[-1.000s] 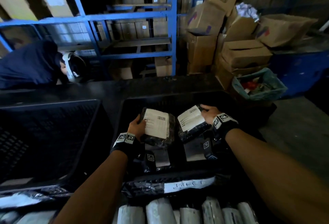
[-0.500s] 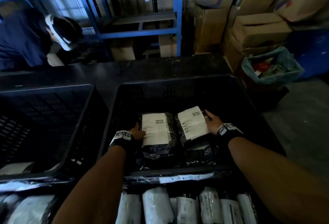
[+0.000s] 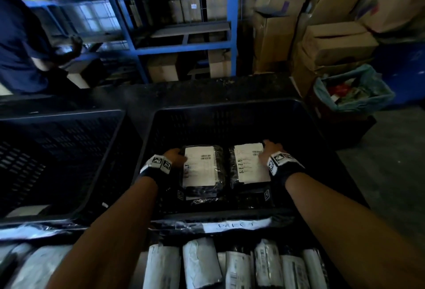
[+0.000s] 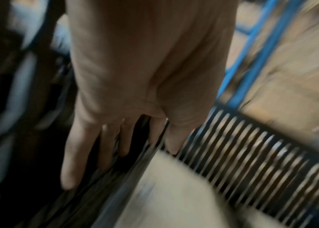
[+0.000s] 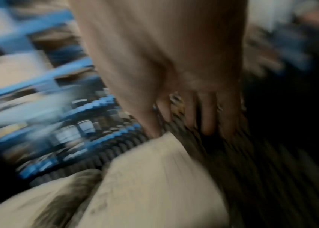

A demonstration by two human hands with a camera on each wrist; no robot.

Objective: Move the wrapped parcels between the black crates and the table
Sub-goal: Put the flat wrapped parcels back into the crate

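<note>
**Two parcels lowered into the right-hand crate**

Both parcels now lie lower and flatter than a second ago, when they were held tilted above the crate floor. Left parcel (image 3: 200, 167) and right parcel (image 3: 249, 162) sit side by side, labels up, inside the right black crate (image 3: 322, 141), apparently atop darker parcels beneath. Left hand (image 3: 176, 156) holds the outer edge of its parcel, thumb on top and fingers (image 4: 71, 162) extended down the side; right hand (image 3: 271, 151) does likewise, fingers (image 5: 209, 117) straight along the far edge. Blur prevents judging whether either grip is loosening. Each parcel is a glossy film-wrapped pouch, probably light, pliant and slippery; hold is best taken at the long edges, thumb over the paper label, which offers more friction than the film. More wrapped parcels (image 3: 200, 263) stand in a row nearest the camera.
</note>
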